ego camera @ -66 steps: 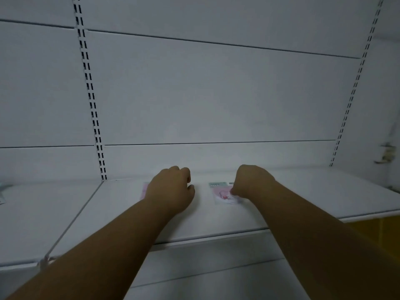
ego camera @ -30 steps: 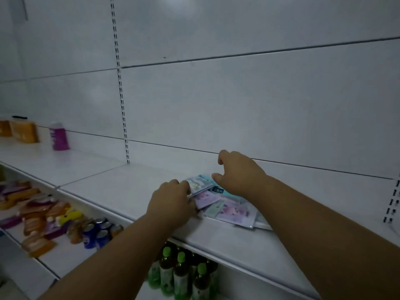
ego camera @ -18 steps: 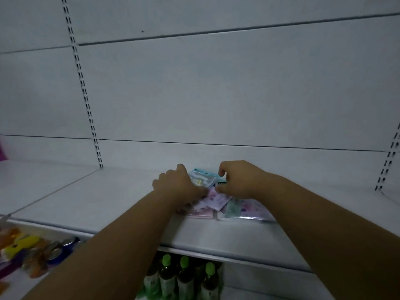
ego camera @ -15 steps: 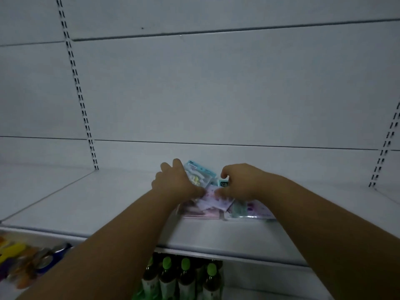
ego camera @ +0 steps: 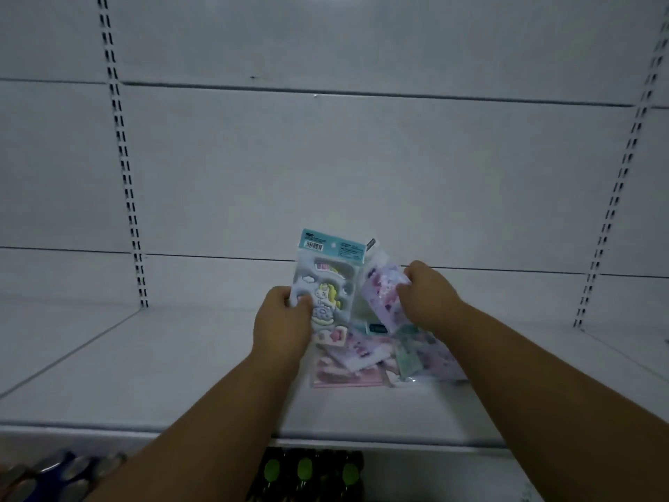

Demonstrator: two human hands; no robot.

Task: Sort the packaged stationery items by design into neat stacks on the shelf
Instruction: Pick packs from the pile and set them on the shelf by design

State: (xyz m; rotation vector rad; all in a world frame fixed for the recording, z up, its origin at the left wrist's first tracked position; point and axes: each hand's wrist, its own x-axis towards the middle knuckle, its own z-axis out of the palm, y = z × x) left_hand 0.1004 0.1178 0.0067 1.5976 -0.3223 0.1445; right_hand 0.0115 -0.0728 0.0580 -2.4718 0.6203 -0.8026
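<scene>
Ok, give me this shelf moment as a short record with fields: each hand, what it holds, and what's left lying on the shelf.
left hand: grips the unicorn packet, held upright above the shelf
right hand: grips a purple patterned packet, tilted
pile: pink, purple and green packets overlapping loosely, not yet sorted
shelf: white, bears the pile
below the shelf: green-capped bottles
</scene>
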